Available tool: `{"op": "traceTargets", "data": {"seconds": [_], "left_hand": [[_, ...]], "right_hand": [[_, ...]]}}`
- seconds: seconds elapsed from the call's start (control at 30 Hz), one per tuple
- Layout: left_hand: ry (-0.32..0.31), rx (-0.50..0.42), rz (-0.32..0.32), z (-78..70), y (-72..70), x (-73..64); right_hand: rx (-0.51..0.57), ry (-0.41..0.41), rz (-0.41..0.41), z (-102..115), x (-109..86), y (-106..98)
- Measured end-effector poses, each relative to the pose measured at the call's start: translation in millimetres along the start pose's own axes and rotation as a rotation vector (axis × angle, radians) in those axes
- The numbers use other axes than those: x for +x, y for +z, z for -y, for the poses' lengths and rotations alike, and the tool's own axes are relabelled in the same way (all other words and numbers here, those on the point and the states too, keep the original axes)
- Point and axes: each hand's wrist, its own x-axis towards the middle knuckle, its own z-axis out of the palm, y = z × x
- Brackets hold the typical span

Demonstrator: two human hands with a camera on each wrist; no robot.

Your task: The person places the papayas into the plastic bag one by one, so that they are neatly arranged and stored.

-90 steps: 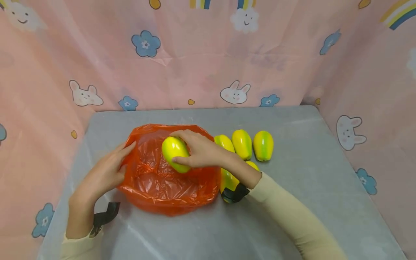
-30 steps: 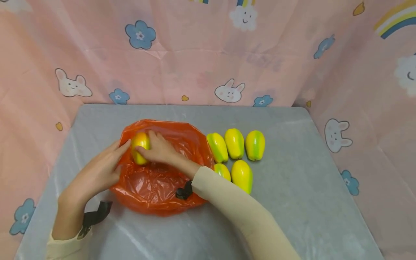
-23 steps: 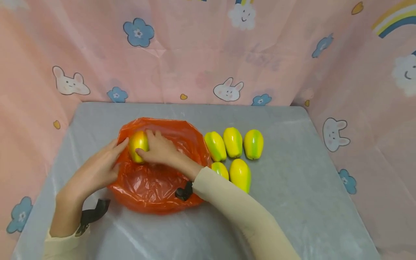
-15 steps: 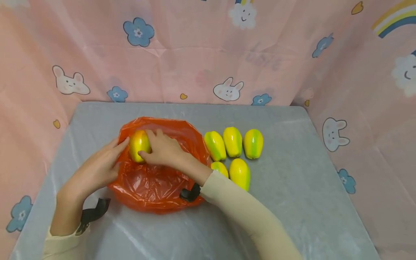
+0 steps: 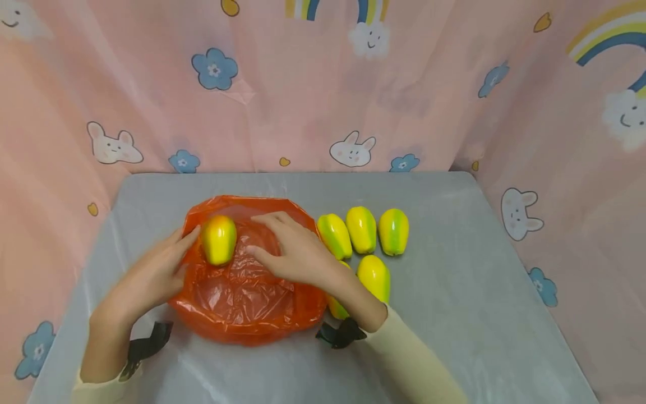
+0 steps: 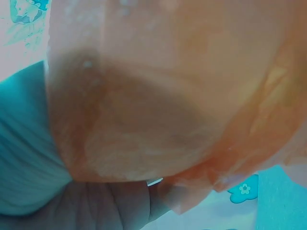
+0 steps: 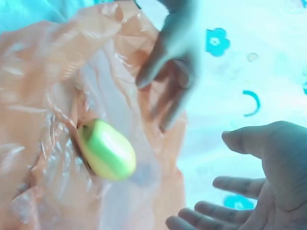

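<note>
Head view: a yellow-green papaya (image 5: pixel 219 240) lies inside the orange plastic bag (image 5: pixel 247 333), far left, near the left hand (image 5: pixel 151 275), which touches the bag's left edge; whether it pinches there, I cannot tell. The empty right hand (image 5: pixel 298 249) holds thumb and fingers apart above the bag's right part. More papayas (image 5: pixel 361 230) lie right of the bag.

Wears cream left sleeve (image 5: pixel 103 391) at 8 o'clock, cream right sleeve (image 5: pixel 416 362) at 5, black wrist pieces (image 5: pixel 150 345) at 8 and 6.
</note>
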Motion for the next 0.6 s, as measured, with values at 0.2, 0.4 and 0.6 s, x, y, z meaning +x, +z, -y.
{"op": "traceTargets", "data": {"seconds": [0.2,0.4,0.6], "left_hand": [[-0.031,-0.005,0.008,3.2,4.5,-5.3],[0.002,0.0,-0.015,2.8,1.8,-3.3],[0.006,0.003,-0.015,1.7,-0.9,-1.7]], "right_hand": [[0.109,-0.006,-0.114,-21.7,-34.9,-0.6],[0.16,-0.003,-0.213,-43.8,-58.9,-9.2],[0.184,0.002,-0.286,-69.2,-78.1,-16.1]]}}
